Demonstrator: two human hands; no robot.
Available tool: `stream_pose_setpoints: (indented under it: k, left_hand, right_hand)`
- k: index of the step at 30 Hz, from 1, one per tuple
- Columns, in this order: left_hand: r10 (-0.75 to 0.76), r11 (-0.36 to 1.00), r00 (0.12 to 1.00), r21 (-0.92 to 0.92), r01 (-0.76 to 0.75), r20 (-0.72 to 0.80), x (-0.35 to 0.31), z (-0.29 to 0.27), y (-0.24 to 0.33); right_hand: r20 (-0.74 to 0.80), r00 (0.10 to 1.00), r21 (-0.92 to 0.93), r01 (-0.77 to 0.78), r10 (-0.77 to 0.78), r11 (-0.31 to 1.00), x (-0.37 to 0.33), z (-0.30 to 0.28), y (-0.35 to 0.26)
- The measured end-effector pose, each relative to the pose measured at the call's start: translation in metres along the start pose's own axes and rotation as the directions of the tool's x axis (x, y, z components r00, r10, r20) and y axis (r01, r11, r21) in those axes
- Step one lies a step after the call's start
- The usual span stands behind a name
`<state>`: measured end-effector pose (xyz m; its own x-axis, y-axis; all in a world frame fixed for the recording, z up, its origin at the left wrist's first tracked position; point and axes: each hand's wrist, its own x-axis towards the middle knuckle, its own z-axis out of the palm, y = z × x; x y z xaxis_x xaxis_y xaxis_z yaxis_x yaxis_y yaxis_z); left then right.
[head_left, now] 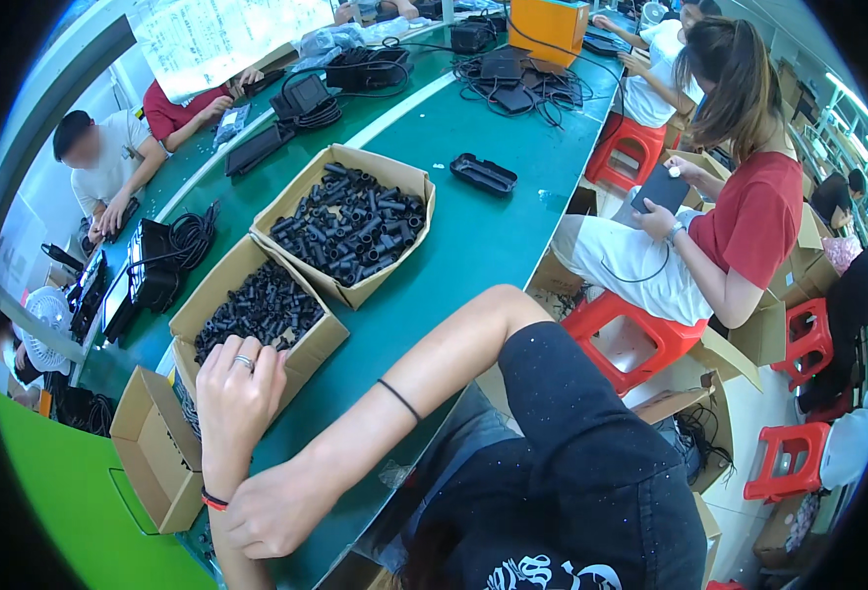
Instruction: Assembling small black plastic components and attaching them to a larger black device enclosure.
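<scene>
Short black tubes (pixel 260 307) are heaped in a cardboard carton (pixel 314 357), inward of the table's (pixel 483 236) near edge; the left hand (pixel 241 379) is curled over the carton's corner, the right hand (pixel 271 509) laid at the left wrist (pixel 219 478); fingertips hidden, grips indeterminable.

I see the left hand (pixel 241 388) curled, knuckles up; the right hand (pixel 274 511) bends across the left wrist (pixel 223 477).

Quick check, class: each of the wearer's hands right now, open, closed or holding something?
Left hand: fingers bent at the carton of small black parts, tips hidden; grip cannot be told.
Right hand: overlaps the left wrist; grip cannot be told.
</scene>
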<state>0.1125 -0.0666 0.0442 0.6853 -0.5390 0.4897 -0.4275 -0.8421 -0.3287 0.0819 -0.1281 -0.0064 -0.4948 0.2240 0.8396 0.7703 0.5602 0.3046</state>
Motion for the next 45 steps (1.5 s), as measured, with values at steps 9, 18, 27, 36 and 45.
stream_pose_setpoints:
  k: [9,18,27,36,45]
  left_hand:
    - [-0.066,0.998,0.995,0.005,0.067,-0.077,-0.016,0.006,-0.024]
    - [-0.046,0.993,0.996,0.102,0.054,-0.073,-0.019,0.033,-0.036]
    - [-0.065,0.992,0.994,0.102,0.074,-0.092,-0.026,0.034,-0.035]
    - [-0.042,0.989,0.995,0.139,0.055,-0.095,-0.024,0.04,-0.036]
    - [-0.045,0.987,0.99,0.148,0.065,-0.132,-0.032,0.043,-0.034]
  right_hand:
    - [0.305,0.938,0.34,-0.269,0.166,0.901,-0.076,-0.05,-0.119]
    - [0.947,0.266,-0.025,-0.5,0.181,0.866,-0.162,-0.101,-0.139]
    - [0.848,0.519,0.281,-0.611,0.107,0.74,-0.025,-0.107,-0.065]
    - [0.184,0.966,0.172,-0.216,0.184,0.961,0.02,-0.006,0.015]
    - [0.347,0.933,0.217,-0.174,0.091,0.961,0.031,0.018,0.03]
